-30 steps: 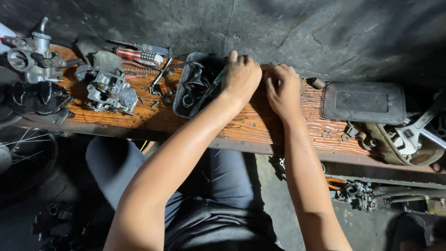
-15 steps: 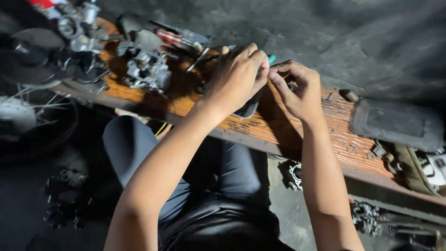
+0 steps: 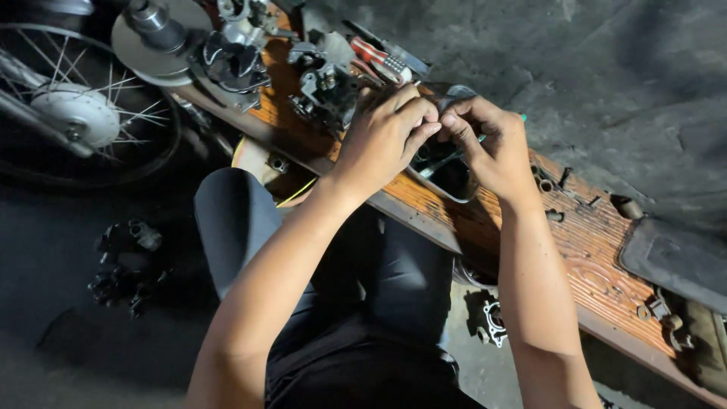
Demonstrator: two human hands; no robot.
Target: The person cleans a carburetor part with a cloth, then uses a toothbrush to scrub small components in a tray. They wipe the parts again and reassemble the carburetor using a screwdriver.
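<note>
Two hands at work: both meet over one dark metal casing on the table, catalogued below from left to right.

Spoked wheel (image 3: pixel 79 113): thin bright wire spokes, pale hub, black tyre; it stands off the table's left end.

Round disc part (image 3: pixel 151 38): smooth dull-grey metal with a raised boss, at the far left end of the table.

Engine parts cluster (image 3: pixel 318 79): cast metal, knobbly, oily dark grey, just left of my hands.

Red-handled screwdriver (image 3: pixel 379 57): ribbed plastic grip, lying behind the cluster.

Left hand (image 3: pixel 382 136): fingers curled tight, tips pinched against those of the other hand; whatever small item they grip is hidden from me.

Metal casing (image 3: pixel 447 170): shallow, rounded, tray-like shell with a pale rim and black greasy inside; it rests on the table under both hands, close to the near edge.

Right hand (image 3: pixel 492 144): fingers bent and closed at the tips, with a green-tipped slim tool (image 3: pixel 521 118) showing behind the knuckles.

Handling note: I judge that the pinch wants a steady, small grip directly over the casing, so that a slipped piece falls into the shell and not onto the floor.

Table (image 3: pixel 591 242): long plank of reddish wood, ridged and carved, with loose screws and nuts (image 3: pixel 545 184) scattered on it.

Dark flat pad (image 3: pixel 674 261): matte and leathery, at the right end.
</note>
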